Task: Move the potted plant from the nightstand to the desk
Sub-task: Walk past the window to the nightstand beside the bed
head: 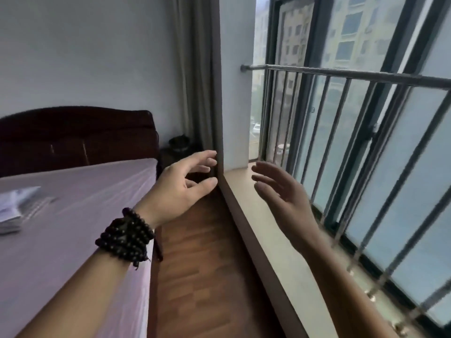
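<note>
Reaching forward, we note the bed (73,215) to the left of our left hand (185,189) and the window sill (268,228) under our right hand (280,191). Between them runs the wood floor (195,264). Beyond the left hand's fingertips stands the dark nightstand (170,157), and on it the potted plant (179,143), squat and upright, blurred. Both hands are empty, fingers spread wide, palms facing each other, well short of the pot. The pot lies ahead and slightly left; the left hand is nearer. No desk is in view.
</note>
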